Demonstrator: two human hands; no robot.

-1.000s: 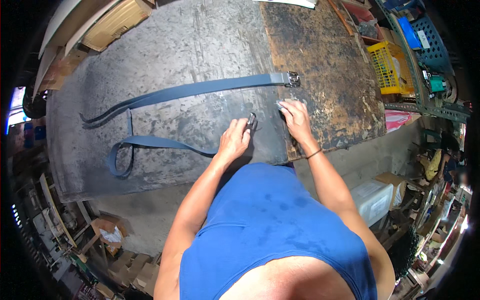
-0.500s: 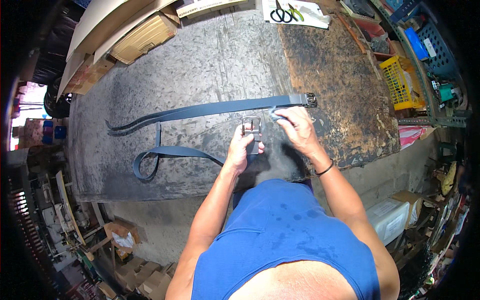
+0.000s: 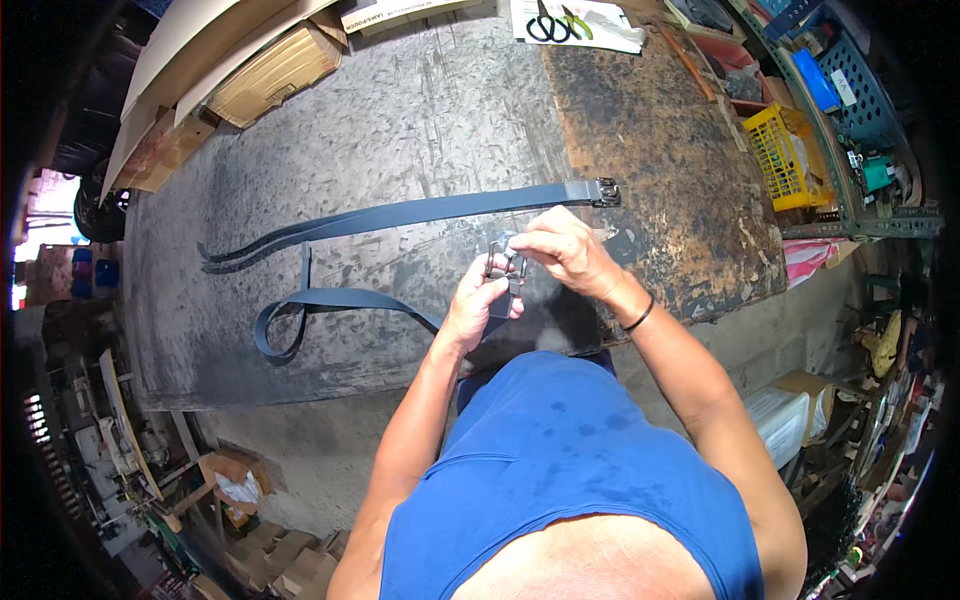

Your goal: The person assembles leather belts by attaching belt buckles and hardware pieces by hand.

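Observation:
A dark blue strap belt (image 3: 350, 298) lies looped on the worktable. Its buckle end is in my left hand (image 3: 474, 303), thumb on top and fingers underneath, with the metal buckle (image 3: 495, 262) pointing away from me. Over the buckle, my right hand (image 3: 570, 250) pinches a small, pale bluish piece (image 3: 512, 245), thin and crumpled like film or cloth; its exact kind is unclear. Those fingertips partly hide the buckle. Just beyond my hands, other dark blue belts (image 3: 430, 208) lie stretched out together, with a dark metal buckle (image 3: 606, 192) at their right end.
Scissors (image 3: 548, 25) and green-handled snips (image 3: 577, 25) lie on a white sheet (image 3: 620, 36) at the far edge. Cardboard boxes (image 3: 275, 75) line the far left. On the right, a yellow basket (image 3: 778, 160) stands beside a metal rack (image 3: 815, 110). The table's front edge (image 3: 330, 388) runs before me.
My right hand has moved left, bringing the pale bluish piece from beside the buckle onto it. My left hand still holds the belt. The whole view has shifted slightly.

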